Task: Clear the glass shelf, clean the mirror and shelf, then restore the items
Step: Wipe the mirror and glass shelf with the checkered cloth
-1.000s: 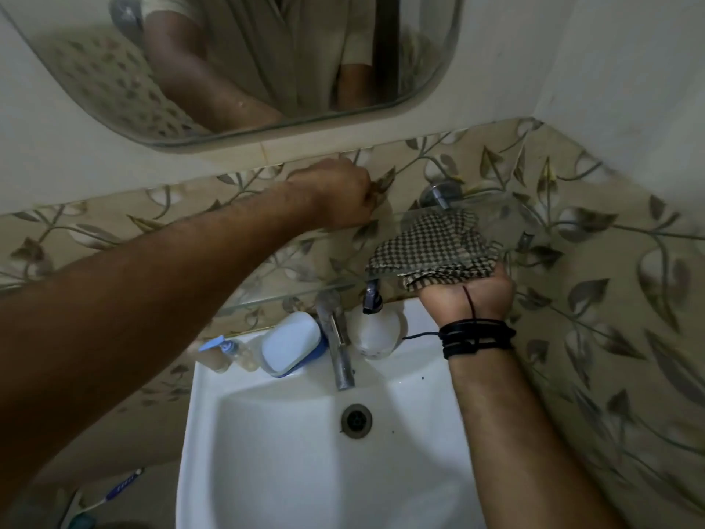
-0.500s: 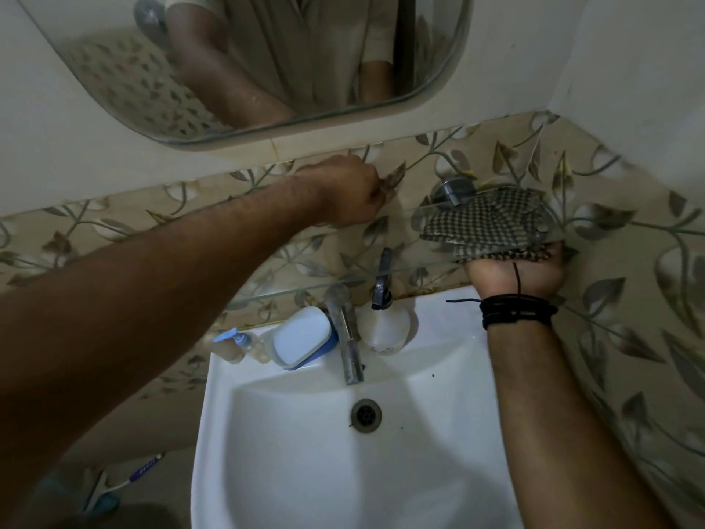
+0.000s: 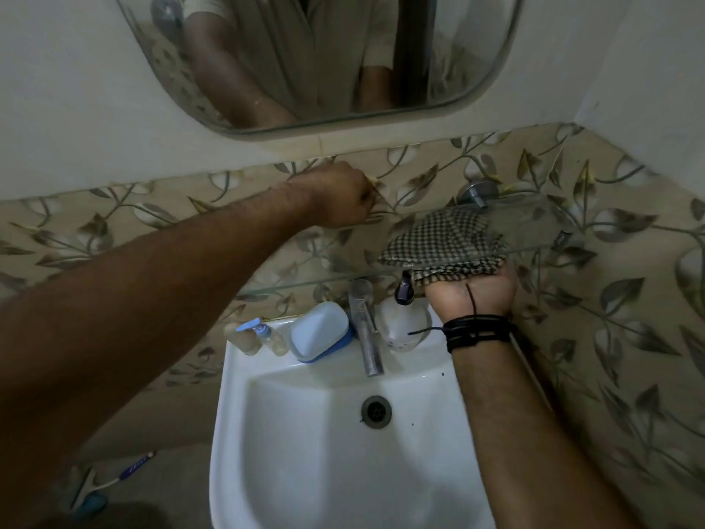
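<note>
Under the clear glass shelf (image 3: 534,231), the right hand (image 3: 471,290) grasps a checked brown cloth (image 3: 442,242); the left hand (image 3: 339,194) is clenched by the leaf-patterned wall tiles (image 3: 629,299).

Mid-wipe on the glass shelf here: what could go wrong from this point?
1. The right hand presses the checked cloth up under the glass shelf; a hard push might lift or crack the glass at its metal bracket.
2. The spray bottle, soap case and small pump bottle crowd the sink rim below; the wrist could knock them in.
</note>
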Tool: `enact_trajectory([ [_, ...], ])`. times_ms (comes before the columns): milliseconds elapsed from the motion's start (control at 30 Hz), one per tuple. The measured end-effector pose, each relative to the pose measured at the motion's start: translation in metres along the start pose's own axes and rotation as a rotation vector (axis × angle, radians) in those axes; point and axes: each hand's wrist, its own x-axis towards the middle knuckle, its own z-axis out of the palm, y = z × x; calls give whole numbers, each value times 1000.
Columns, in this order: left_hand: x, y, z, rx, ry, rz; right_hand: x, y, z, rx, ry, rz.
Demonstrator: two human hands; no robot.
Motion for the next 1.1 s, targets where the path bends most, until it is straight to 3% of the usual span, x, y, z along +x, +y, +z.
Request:
enact_trajectory([
  [367, -68, -91, 3, -30, 100, -36, -27, 104, 16, -52, 14, 167],
  [1100, -187, -228, 31, -68, 81, -146, -67, 285, 39, -35, -64, 448],
])
